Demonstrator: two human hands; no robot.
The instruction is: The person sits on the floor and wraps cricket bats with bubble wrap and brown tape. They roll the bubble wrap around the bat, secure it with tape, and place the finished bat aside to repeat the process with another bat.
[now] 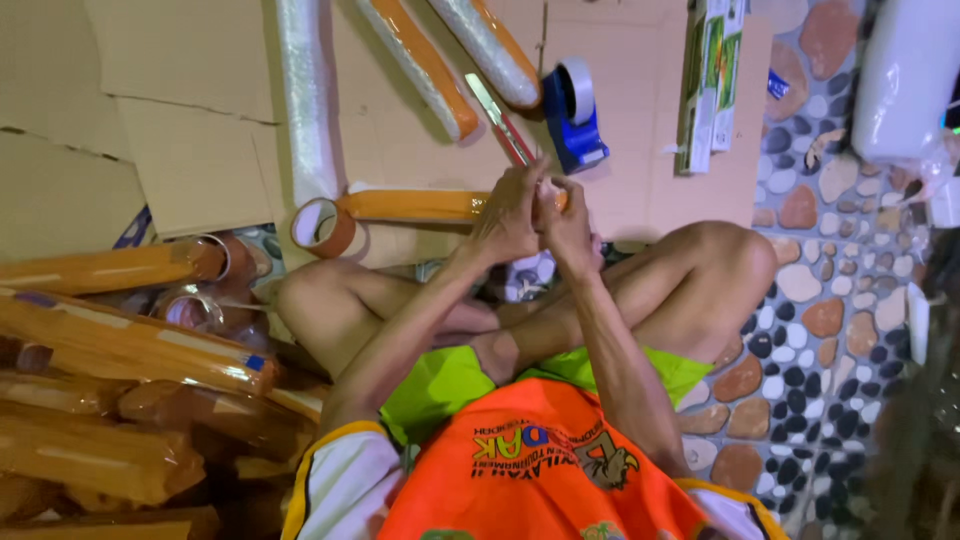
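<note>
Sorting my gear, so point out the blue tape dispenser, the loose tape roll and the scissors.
Blue tape dispenser (573, 125), head view, its blue body.
Loose tape roll (322, 228), head view, its rim.
Scissors (500, 120), head view, the blades.

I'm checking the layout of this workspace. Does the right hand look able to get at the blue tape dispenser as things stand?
Probably yes. The blue tape dispenser sits on the cardboard just beyond the right hand, with nothing between them, though that hand is now busy at the end of the orange roll.

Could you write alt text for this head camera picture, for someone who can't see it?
Seen from above, a person sitting cross-legged on cardboard sheets holds the end of a long orange wrapped tube with left hand and right hand together. A blue tape dispenser lies just beyond, with more wrapped tubes piled alongside.
</note>
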